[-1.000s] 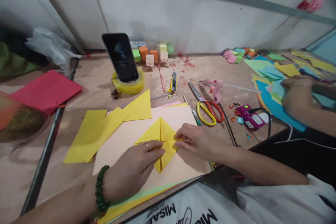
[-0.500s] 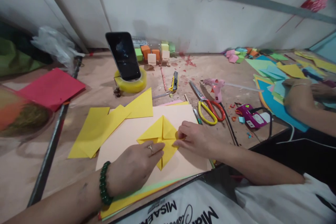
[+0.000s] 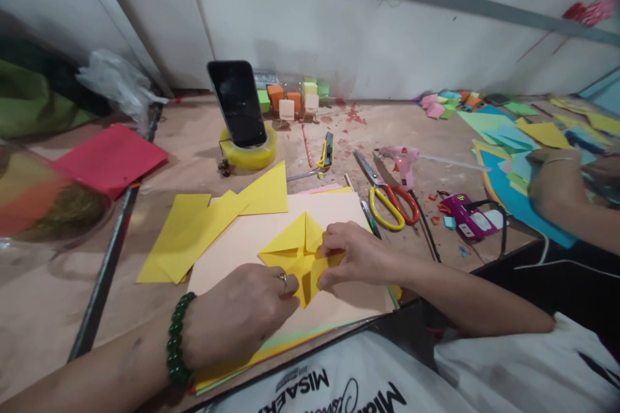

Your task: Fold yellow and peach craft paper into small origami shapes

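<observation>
A yellow folded paper (image 3: pixel 289 246), its corners turned in toward the middle, lies on a stack of coloured sheets topped by a pale pink sheet (image 3: pixel 227 251). My left hand (image 3: pixel 249 313), with a ring and a green bead bracelet, grips the paper's lower left side between thumb and curled fingers. At the right corner, my right hand (image 3: pixel 356 255) pinches the paper, and its fingers cover part of the flap there. The lower flaps stand slightly raised between both hands. Loose yellow paper pieces (image 3: pixel 194 229) overlap the stack's upper left edge.
Scissors (image 3: pixel 387 197), a pink glue gun (image 3: pixel 402 161) and a purple power strip (image 3: pixel 472 216) lie at the right. A phone (image 3: pixel 237 103) leans in a yellow tape roll (image 3: pixel 252 153) behind a box cutter (image 3: pixel 328 150). Another person's hand (image 3: pixel 552 174) rests among coloured papers.
My left fingers have curled from lying flat on the paper to gripping its lower side. The lower flaps have lifted open, and my right hand has moved slightly inward. The view has shifted a little.
</observation>
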`<state>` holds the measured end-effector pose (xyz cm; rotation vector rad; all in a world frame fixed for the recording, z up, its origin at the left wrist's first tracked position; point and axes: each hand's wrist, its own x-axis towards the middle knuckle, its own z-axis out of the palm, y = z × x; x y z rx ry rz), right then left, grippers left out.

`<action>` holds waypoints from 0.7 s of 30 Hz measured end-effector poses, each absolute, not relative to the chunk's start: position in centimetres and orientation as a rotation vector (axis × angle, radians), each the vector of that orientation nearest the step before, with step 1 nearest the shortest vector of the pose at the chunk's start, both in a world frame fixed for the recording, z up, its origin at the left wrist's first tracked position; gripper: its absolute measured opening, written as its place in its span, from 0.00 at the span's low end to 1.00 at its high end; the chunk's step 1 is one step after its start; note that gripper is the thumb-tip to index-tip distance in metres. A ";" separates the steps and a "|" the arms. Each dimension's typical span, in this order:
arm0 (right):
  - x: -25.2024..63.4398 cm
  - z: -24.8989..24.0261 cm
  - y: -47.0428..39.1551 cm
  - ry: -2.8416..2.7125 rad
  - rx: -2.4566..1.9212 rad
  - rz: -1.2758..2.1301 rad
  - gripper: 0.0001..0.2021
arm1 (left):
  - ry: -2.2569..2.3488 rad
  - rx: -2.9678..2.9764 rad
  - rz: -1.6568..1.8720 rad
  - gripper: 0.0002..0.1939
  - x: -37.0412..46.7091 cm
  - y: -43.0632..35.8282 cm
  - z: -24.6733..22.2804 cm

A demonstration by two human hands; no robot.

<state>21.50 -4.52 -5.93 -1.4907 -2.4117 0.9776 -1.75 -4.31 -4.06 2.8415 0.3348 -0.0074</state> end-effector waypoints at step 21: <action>20.3 -7.2 -5.4 -2.377 -1.538 0.790 0.10 | 0.328 2.868 -0.067 0.11 -1.5 -4.9 -4.8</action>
